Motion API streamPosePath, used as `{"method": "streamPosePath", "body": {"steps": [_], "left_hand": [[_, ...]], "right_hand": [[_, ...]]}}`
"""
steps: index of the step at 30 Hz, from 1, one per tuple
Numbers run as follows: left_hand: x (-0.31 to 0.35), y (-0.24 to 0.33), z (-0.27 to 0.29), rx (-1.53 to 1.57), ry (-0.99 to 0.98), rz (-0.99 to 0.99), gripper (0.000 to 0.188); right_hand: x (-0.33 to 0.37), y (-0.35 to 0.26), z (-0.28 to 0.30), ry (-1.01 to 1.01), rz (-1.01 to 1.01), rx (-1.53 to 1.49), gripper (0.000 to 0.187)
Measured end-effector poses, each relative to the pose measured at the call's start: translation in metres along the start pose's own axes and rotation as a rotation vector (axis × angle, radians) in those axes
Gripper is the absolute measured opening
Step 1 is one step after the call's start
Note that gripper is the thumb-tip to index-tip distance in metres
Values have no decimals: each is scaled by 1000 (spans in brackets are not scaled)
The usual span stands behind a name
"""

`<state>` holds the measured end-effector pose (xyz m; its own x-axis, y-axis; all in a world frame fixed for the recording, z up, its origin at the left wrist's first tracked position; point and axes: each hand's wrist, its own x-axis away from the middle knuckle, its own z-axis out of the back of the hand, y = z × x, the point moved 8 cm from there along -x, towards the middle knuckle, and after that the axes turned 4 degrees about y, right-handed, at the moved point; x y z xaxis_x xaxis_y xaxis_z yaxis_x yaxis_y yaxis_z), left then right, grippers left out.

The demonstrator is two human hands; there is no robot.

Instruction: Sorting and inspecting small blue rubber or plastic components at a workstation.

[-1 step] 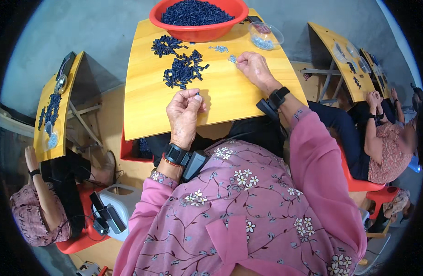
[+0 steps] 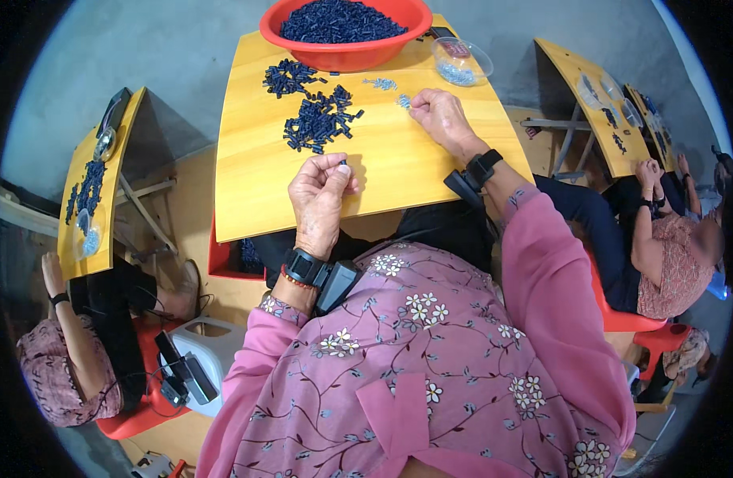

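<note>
Over the near part of the yellow tabletop (image 2: 263,187), my left hand (image 2: 320,195) pinches a small dark cylindrical piece (image 2: 343,162) between thumb and forefinger. Its dark end just shows above the thumb. My right hand (image 2: 443,118) is farther forward, fingers pressed together beside a little cluster of pale silvery pieces (image 2: 404,101). Whatever its fingertips hold is too small to make out. A loose pile of short dark cylinders (image 2: 318,121) lies ahead of my left hand, with a smaller dark pile (image 2: 289,78) behind it. More silvery pieces (image 2: 381,84) lie scattered behind the cluster.
A red basin (image 2: 342,57) heaped with dark cylinders stands at the far edge. Right of it is a clear plastic bowl (image 2: 484,68) with silvery pieces. Below the table's left side sits a red container (image 2: 223,259). Other people work at tables (image 2: 127,119) on both sides.
</note>
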<state>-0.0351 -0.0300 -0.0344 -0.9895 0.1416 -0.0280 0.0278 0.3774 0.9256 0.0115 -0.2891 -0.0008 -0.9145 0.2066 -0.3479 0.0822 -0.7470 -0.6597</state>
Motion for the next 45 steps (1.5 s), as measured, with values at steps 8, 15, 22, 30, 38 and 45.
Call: {"method": "streamPosePath", "body": {"steps": [8,15,22,30,38,45], "left_hand": [[-2,2,-3,-26,-46,3,14],[-3,1,-1,27,-51,39,14],[-4,0,-1,62,-76,44,15],[-3,0,-2,93,-133,26,10],[-1,2,0,106,-128,33,13],[-1,6,1,-15,-140,-11,13]], "right_hand": [[-6,-4,-5,-20,86,119,14],[1,-19,-5,11,239,248,9],[23,-25,8,-33,124,-123,10],[73,-102,1,-155,205,-322,5],[80,-132,-7,-200,325,-353,6],[81,-162,-2,-217,621,-169,10]]}}
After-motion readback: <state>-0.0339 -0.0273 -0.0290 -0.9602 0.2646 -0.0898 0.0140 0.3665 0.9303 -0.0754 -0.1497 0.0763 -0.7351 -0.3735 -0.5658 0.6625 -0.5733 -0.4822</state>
